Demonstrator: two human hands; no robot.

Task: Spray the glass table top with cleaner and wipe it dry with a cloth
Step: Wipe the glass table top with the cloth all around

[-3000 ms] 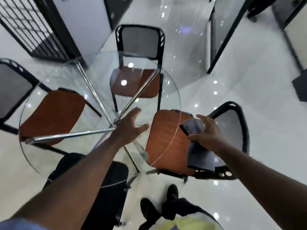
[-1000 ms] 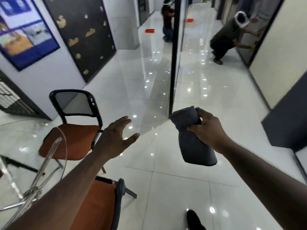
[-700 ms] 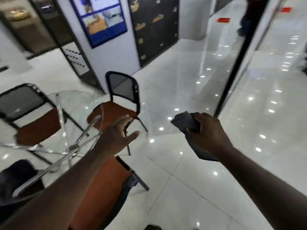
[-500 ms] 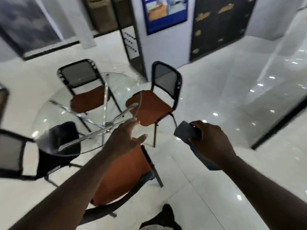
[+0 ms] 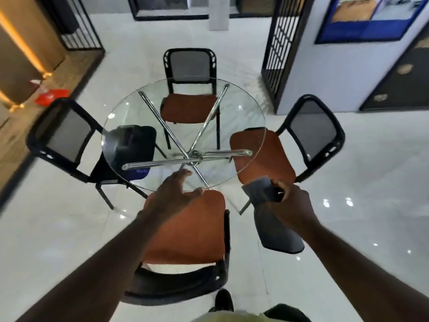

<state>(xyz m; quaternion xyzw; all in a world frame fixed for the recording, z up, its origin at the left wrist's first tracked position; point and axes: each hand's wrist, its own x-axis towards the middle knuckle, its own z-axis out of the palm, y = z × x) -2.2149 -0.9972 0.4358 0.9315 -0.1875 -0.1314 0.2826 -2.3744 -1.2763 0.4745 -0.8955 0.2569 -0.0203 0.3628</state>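
Where the white tiled floor (image 5: 371, 182) shone under the head camera, a round glass top (image 5: 241, 108) sat on crossed chrome legs (image 5: 185, 156). Four chairs (image 5: 189, 108) ringed it, three with orange seats and one black. A lattice screen (image 5: 278, 54) and a blue poster (image 5: 371, 17) stood far right.

Left hand (image 5: 174, 196) was over the near rim, fingers straight and spread, holding nothing; contact with the glass unclear.

Right hand (image 5: 290, 201), fingers curled, gripped a grey cloth (image 5: 274, 224), which hung over the floor just right of the near chair (image 5: 192, 228), off the glass.
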